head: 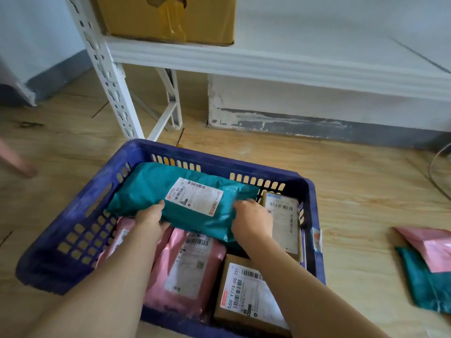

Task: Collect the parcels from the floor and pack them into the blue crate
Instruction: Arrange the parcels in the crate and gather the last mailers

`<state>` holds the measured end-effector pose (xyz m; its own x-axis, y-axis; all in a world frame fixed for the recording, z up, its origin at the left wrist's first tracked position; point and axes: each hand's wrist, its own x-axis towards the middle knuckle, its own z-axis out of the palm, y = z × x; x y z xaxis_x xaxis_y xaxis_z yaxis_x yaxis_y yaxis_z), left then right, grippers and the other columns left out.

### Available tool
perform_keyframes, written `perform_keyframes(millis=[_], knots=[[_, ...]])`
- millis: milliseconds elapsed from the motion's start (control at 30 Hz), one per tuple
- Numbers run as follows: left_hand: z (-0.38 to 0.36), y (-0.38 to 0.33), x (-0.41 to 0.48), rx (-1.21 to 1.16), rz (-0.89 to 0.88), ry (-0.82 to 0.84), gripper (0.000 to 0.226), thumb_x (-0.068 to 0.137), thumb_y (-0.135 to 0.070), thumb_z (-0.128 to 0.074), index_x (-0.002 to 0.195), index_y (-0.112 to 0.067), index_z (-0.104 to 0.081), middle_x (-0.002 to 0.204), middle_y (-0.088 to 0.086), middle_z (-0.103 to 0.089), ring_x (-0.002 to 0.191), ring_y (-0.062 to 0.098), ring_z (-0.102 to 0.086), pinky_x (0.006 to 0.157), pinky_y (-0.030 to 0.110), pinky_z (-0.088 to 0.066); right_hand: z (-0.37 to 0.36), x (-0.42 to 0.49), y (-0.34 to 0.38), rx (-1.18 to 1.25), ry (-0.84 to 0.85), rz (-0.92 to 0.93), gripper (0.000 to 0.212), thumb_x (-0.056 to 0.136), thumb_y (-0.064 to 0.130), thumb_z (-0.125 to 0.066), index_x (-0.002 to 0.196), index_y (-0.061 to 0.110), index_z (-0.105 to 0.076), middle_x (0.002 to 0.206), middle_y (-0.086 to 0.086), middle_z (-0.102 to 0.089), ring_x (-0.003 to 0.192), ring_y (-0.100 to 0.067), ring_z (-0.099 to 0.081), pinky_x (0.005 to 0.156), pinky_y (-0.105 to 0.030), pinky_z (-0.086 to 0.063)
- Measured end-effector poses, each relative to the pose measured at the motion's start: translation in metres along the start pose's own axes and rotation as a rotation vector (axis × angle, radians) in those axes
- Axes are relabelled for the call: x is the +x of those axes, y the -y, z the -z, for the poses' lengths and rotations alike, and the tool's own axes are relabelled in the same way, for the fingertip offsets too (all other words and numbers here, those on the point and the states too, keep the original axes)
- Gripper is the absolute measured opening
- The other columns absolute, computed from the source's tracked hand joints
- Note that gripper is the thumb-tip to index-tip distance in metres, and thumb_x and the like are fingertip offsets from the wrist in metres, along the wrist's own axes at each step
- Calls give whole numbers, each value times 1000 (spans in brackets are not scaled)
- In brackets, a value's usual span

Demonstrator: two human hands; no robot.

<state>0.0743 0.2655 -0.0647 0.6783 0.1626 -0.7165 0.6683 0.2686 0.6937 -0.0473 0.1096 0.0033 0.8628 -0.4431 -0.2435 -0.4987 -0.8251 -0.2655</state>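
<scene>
The blue crate (80, 206) stands on the wooden floor in front of me. A teal parcel (146, 186) with a white label lies across its far half. My left hand (151, 219) grips the parcel's near left edge, and my right hand (252, 218) grips its near right edge. Beneath it in the crate lie a pink parcel (188, 269), a cardboard box (244, 296) with a barcode label at the near right, and another cardboard box (284, 220) at the far right. On the floor at the right edge lie a pink parcel (432, 247) and a teal parcel (424, 286).
A white metal shelf rack (114, 76) stands just behind the crate, with a large cardboard carton (166, 18) on its lower shelf. A pink object (14, 159) shows at the left edge. A thin cable (434, 172) curves over the floor at the far right.
</scene>
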Motion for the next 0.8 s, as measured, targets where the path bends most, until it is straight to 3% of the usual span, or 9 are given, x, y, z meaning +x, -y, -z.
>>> perform_keyframes(millis=[133,233,367,467,533,600,733,800], knots=[[-4,10,7,25,79,25,42,93,-10,-57,132,0,-45,133,19,-51,122,32,-51,96,44,-47,-26,19,3,-30,73,122,41,91,21,-53,132,22,-49,134,-7,-38,124,-25,-37,100,-38,-42],[-6,15,8,81,55,-20,49,89,-15,-63,131,1,-43,135,19,-49,122,33,-49,91,42,-48,-50,27,6,-56,218,119,48,95,29,-46,141,25,-35,142,-11,-32,131,-31,-31,104,-44,-36],[-5,16,2,508,-379,-398,81,82,-24,-70,141,7,-24,147,22,-28,134,36,-32,108,42,-32,-67,35,9,-47,296,66,53,97,25,-44,146,26,-24,149,-14,-28,138,-35,-25,107,-49,-34],[-3,21,1,699,-666,-504,95,79,-31,-72,147,1,-16,154,19,-17,138,37,-23,112,49,-25,-67,38,11,-41,288,93,59,97,41,-40,149,30,-14,157,-12,-10,144,-37,-11,113,-51,-22],[-2,23,2,791,-725,-533,103,76,-37,-74,149,0,-11,156,17,-14,139,36,-22,113,48,-23,-66,40,12,-34,311,121,66,96,52,-35,150,34,-4,159,-9,2,146,-35,-2,116,-51,-13],[-1,25,6,862,-693,-496,109,75,-42,-74,149,0,-6,157,18,-8,142,35,-18,113,47,-22,-68,39,13,-44,347,151,69,93,60,-32,149,38,2,159,-8,7,146,-34,3,116,-52,-9],[4,32,15,933,-333,-247,111,78,-47,-69,150,-4,5,158,18,6,146,32,-1,115,52,-13,-70,38,8,-174,375,205,77,89,67,-33,148,41,7,159,-9,12,146,-34,8,116,-53,-3],[7,37,14,935,-272,-208,112,79,-49,-68,150,-6,7,157,17,8,146,31,3,115,53,-10,-69,40,6,-243,355,204,76,91,63,-37,149,39,6,158,-10,13,146,-34,9,116,-53,-2]])
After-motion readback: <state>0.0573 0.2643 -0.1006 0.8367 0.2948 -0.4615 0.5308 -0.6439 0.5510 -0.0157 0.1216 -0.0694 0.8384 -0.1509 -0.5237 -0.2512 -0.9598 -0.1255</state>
